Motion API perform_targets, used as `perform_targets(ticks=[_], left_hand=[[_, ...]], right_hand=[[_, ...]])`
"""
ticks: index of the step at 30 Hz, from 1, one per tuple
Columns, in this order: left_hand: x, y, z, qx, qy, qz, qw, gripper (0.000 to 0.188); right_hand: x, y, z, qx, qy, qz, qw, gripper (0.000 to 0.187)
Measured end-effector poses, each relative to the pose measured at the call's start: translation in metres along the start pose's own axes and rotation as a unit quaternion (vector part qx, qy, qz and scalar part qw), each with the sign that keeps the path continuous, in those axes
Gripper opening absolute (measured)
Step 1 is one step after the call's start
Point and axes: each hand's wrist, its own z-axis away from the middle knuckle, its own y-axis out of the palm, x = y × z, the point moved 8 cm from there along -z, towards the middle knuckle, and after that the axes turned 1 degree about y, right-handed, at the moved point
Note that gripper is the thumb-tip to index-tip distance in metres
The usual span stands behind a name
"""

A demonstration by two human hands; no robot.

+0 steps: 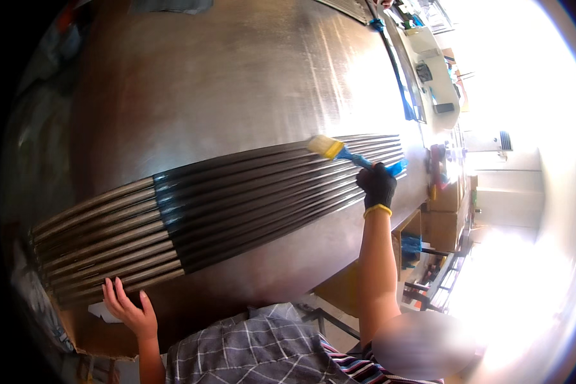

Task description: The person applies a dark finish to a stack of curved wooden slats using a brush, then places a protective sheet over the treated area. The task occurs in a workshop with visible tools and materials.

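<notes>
A row of several long, slim rods (237,198) lies side by side across the metal-topped table. Their left part is brownish and shiny, the middle is dark and matt, and a blue band (165,203) crosses them where the two meet. My right hand (379,184), in a black glove with a yellow cuff, is closed round the blue handle of a paintbrush (329,147). Its pale bristles point left, over the far edge of the rods; contact cannot be made out. My bare left hand (129,308) has its fingers spread, fingertips at the near edge of the rods' left part.
The wide, scuffed tabletop (224,83) stretches beyond the rods. A white scrap (104,312) lies beside my left hand. Cardboard boxes (443,214) stand past the table's right end, near a white bench (438,83) with small items. A checked grey cloth (256,349) covers my front.
</notes>
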Motion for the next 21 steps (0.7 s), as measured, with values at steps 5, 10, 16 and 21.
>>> perform_targets(ticks=[5,10,16,21], left_hand=[[0.0,0.002,0.002,-0.008,-0.008,-0.005,1.0,0.055],[0.001,0.006,0.005,-0.015,0.0,-0.014,1.0,0.054],[0.0,0.007,0.003,0.009,-0.013,-0.07,0.997,0.054],[0.012,0.006,0.019,-0.089,-0.111,-0.093,0.985,0.055]], right_hand=[[-0.016,-0.047,-0.026,-0.122,-0.012,0.252,0.96,0.031],[-0.036,-0.011,-0.039,-0.049,0.04,-0.009,0.998,0.03],[-0.054,-0.038,-0.082,-0.132,-0.129,0.114,0.976,0.025],[-0.047,-0.041,-0.092,-0.136,-0.188,0.273,0.934,0.019]])
